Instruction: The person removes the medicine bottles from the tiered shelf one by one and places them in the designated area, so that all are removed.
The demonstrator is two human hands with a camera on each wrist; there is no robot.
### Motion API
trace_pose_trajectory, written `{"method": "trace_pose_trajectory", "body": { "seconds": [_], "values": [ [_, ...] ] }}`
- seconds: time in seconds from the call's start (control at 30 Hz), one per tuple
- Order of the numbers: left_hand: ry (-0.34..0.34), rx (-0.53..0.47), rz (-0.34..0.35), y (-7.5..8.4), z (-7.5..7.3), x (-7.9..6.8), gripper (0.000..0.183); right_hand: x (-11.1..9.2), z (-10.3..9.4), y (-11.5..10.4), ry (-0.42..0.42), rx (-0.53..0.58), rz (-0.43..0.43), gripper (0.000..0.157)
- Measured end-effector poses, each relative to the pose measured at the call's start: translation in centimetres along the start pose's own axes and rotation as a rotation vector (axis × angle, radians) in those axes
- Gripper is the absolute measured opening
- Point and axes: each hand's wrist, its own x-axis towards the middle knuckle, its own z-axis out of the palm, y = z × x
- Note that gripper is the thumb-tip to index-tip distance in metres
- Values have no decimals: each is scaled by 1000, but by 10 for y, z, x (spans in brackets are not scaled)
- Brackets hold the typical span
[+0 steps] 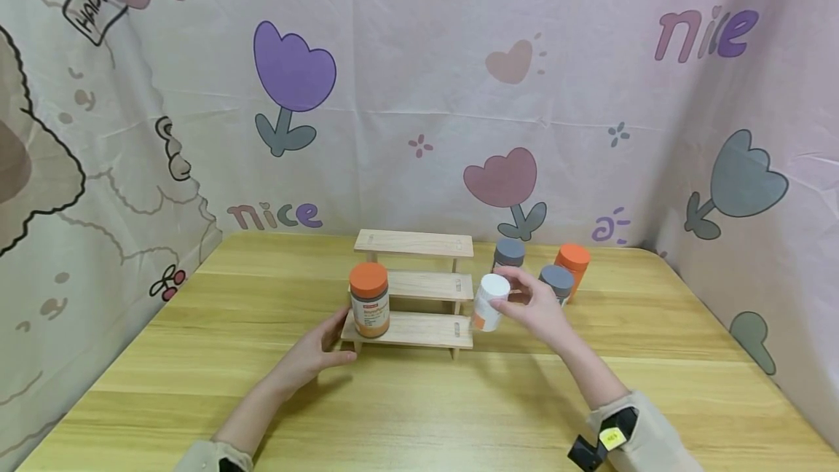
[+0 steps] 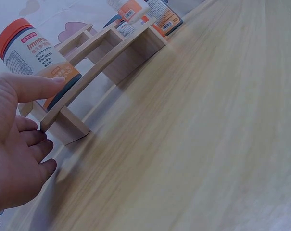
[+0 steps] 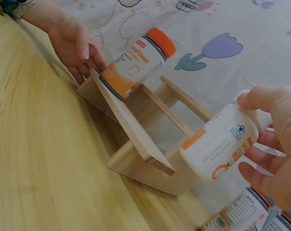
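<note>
In the head view my right hand (image 1: 534,306) pinches a small white bottle (image 1: 488,304) by its white cap. It holds the bottle, slightly tilted, at the right end of a three-step wooden rack (image 1: 419,330). An orange-capped supplement jar (image 1: 370,304) stands on the left part of the lowest step. My left hand (image 1: 321,348) is at the left end of that step, its fingertips against the wood in the right wrist view. Its thumb extends in front of the jar in the left wrist view; whether it touches the jar I cannot tell.
Behind my right hand stand two grey-capped jars (image 1: 509,251) and an orange-capped jar (image 1: 573,261), partly hidden. The wooden tabletop (image 1: 419,414) reaches back to a printed cloth (image 1: 406,93), which also hangs along both sides.
</note>
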Motion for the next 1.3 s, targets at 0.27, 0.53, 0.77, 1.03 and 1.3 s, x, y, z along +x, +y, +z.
{"method": "trace_pose_trajectory", "body": {
  "seconds": [0.27, 0.53, 0.77, 1.03, 1.3],
  "values": [
    [-1, 7, 1, 0, -1, 1, 86, -5, -15, 8, 20, -27, 33, 49],
    [0, 11, -10, 0, -2, 2, 86, -14, -25, 14, 22, -71, 78, 50],
    [-1, 5, -13, -2, -2, 2, 87, -24, -31, 21, -7, -103, 129, 49],
    [2, 7, -19, -3, -2, 2, 87, -31, -31, 27, -31, -129, 135, 47],
    [0, 10, -18, -3, -2, 1, 87, -34, -28, 29, -25, -113, 103, 45]
  ]
}}
